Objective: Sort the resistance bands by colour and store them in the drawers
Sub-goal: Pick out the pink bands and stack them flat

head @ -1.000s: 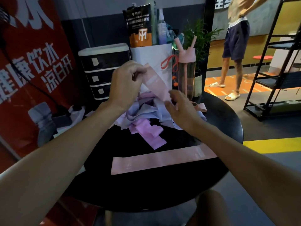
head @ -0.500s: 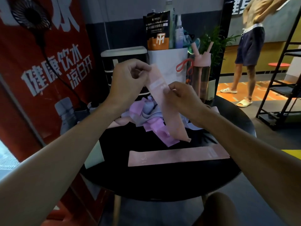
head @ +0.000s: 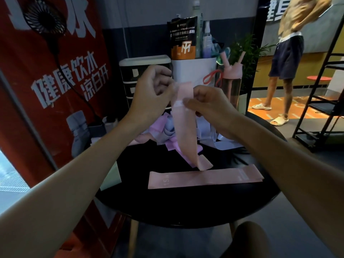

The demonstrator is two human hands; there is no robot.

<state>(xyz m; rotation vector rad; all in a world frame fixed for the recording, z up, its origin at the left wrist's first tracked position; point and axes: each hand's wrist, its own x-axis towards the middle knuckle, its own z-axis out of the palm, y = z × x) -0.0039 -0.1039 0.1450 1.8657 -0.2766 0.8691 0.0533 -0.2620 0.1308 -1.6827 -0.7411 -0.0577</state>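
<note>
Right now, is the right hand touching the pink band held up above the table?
Touching. The head view shows the right hand pinching the hanging pink band a little below its top, with no gap visible, while the left hand pinches its upper end.

Round black table, flat pink band near front, tangled purple and blue bands behind

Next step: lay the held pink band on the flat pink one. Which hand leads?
Probably right: the right hand pinches the hanging pink band lower down, nearer the flat pink band; the left hand holds its top end.
</note>
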